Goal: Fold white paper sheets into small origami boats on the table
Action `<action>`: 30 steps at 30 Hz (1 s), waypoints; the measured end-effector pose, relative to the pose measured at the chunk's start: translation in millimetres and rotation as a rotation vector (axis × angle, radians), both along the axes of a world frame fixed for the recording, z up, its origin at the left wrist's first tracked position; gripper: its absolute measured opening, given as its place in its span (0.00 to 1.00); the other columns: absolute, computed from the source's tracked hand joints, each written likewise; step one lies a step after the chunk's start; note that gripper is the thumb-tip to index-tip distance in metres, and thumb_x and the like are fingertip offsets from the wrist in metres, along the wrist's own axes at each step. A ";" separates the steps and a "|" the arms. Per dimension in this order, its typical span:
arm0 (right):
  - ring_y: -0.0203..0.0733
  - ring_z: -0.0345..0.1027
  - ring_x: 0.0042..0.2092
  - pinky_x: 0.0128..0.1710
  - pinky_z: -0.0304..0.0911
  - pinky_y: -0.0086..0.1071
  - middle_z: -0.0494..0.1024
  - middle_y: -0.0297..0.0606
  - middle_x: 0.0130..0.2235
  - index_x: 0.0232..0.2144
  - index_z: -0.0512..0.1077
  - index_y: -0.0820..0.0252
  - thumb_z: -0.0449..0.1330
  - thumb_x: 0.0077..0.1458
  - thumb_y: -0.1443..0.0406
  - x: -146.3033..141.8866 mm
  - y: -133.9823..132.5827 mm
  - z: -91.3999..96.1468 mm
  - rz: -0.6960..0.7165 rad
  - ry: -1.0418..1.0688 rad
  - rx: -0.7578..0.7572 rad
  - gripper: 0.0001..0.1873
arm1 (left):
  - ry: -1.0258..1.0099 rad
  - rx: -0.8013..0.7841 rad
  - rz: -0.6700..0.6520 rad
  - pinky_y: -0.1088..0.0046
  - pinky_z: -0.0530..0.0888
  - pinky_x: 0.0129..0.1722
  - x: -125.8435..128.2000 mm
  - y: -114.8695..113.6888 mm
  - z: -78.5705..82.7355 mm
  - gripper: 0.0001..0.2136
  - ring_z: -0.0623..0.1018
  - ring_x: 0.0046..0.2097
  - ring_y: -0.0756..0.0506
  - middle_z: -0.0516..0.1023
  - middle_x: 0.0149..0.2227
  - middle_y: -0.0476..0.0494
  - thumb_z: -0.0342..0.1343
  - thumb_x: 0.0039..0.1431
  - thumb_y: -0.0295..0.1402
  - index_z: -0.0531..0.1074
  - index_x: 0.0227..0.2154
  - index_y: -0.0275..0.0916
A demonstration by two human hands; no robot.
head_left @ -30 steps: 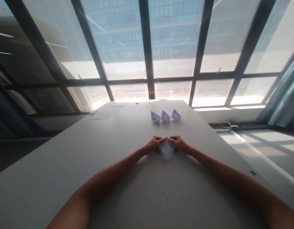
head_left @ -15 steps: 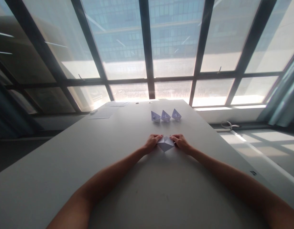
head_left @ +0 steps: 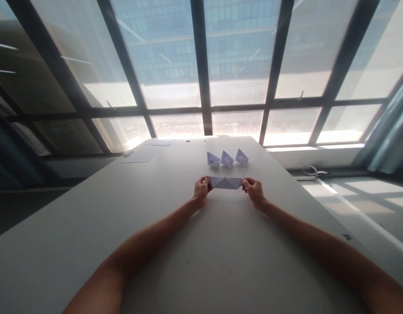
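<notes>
A piece of folded white paper point(head_left: 225, 183) stretches between my two hands, long and low, with a small triangular peak at its middle. My left hand point(head_left: 201, 190) is closed on its left end. At the right end, my right hand point(head_left: 253, 189) pinches the tip between thumb and fingers. Just beyond the paper stand three folded paper boats in a row: a left one point(head_left: 213, 160), a middle one point(head_left: 227, 159) and a right one point(head_left: 242, 158).
The white table point(head_left: 149, 192) runs away from me towards the large windows point(head_left: 237, 56). Flat paper sheets point(head_left: 140, 154) lie at its far left. A coiled hose or cable point(head_left: 311, 171) rests beyond the right edge, low by the window wall.
Both hands have moved apart and slightly away from me. Between them the paper has gone from a compact, diamond-like fold to a long, stretched shape. The three boats have not moved.
</notes>
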State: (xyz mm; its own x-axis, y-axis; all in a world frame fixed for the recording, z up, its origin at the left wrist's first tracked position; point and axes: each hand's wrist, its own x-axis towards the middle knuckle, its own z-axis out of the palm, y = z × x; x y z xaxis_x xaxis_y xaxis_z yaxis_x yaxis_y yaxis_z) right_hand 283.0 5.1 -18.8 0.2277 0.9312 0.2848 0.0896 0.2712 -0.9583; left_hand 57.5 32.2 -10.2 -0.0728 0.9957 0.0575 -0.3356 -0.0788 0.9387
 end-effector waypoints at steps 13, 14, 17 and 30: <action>0.41 0.69 0.26 0.30 0.67 0.36 0.76 0.39 0.24 0.27 0.74 0.62 0.65 0.49 0.50 -4.6 -4.6 7.6 0.058 0.153 0.049 0.19 | -0.218 -0.003 -0.364 0.62 0.75 0.51 -1.3 -4.8 6.1 0.20 0.79 0.46 0.43 0.78 0.46 0.40 0.68 0.53 0.39 0.69 0.44 0.39; 0.41 0.70 0.26 0.30 0.68 0.36 0.77 0.39 0.24 0.28 0.74 0.62 0.65 0.48 0.50 -5.8 -6.7 8.6 0.085 0.144 0.044 0.19 | -0.227 -0.012 -0.418 0.62 0.74 0.52 -1.2 -6.2 6.1 0.22 0.79 0.47 0.43 0.77 0.48 0.38 0.69 0.52 0.38 0.69 0.46 0.39; 0.41 0.71 0.26 0.29 0.68 0.35 0.78 0.40 0.25 0.28 0.73 0.62 0.67 0.47 0.50 -9.5 -14.0 11.7 0.205 0.080 0.010 0.20 | -0.236 -0.043 -0.431 0.63 0.73 0.54 -0.6 -7.1 4.6 0.22 0.78 0.49 0.42 0.78 0.49 0.36 0.70 0.52 0.34 0.71 0.48 0.36; 0.32 0.54 0.22 0.21 0.46 0.28 0.65 0.30 0.18 0.18 0.73 0.63 0.66 0.44 0.47 -15.5 -22.2 7.7 0.551 -0.294 -0.080 0.24 | 0.107 0.016 -0.514 0.60 0.76 0.48 11.5 -29.6 6.2 0.22 0.81 0.42 0.39 0.82 0.42 0.34 0.75 0.41 0.37 0.80 0.40 0.30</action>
State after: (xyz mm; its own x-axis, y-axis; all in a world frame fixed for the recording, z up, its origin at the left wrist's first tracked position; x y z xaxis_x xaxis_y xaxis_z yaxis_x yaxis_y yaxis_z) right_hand 267.5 -17.1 -11.1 -0.3688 0.9105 0.1872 0.2200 0.2812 -0.9341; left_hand 69.0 2.6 -4.0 0.4316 0.9005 0.0534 -0.2373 0.0562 0.9698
